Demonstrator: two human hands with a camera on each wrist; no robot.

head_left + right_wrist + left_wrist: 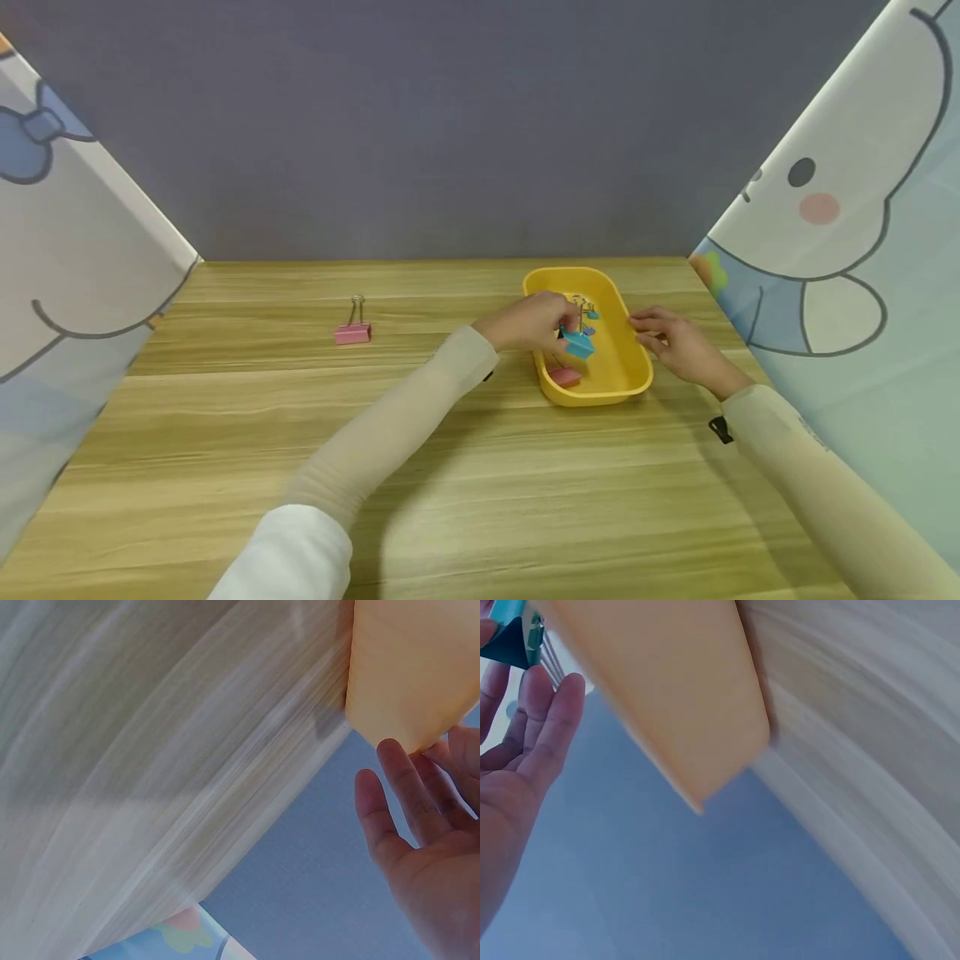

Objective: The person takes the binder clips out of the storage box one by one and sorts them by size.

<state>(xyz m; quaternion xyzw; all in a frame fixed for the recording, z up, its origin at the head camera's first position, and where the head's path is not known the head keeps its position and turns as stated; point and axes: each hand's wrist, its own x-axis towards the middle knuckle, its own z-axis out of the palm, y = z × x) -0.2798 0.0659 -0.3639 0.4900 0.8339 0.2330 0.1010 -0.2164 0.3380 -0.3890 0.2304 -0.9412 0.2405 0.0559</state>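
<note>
My left hand (531, 322) pinches a blue binder clip (578, 345) above the inside of a yellow plastic bin (628, 385). In the left wrist view the clip (510, 634) appears teal, held at the fingertips. The thumb and fingertips of my right hand (678, 346) hold the bin's right rim. Inside the bin lie a pink binder clip (565, 377), a smaller blue clip (592, 315) and a purplish clip (588, 331), the last partly hidden by the left hand and its clip. Another pink binder clip (352, 334) stands on the table, handles pointing away.
The wood-grain table (225, 433) ends at a dark grey wall panel (450, 133) behind the bin. Side panels with cartoon prints, one on the left (82, 225) and one on the right (847, 225), flank the table.
</note>
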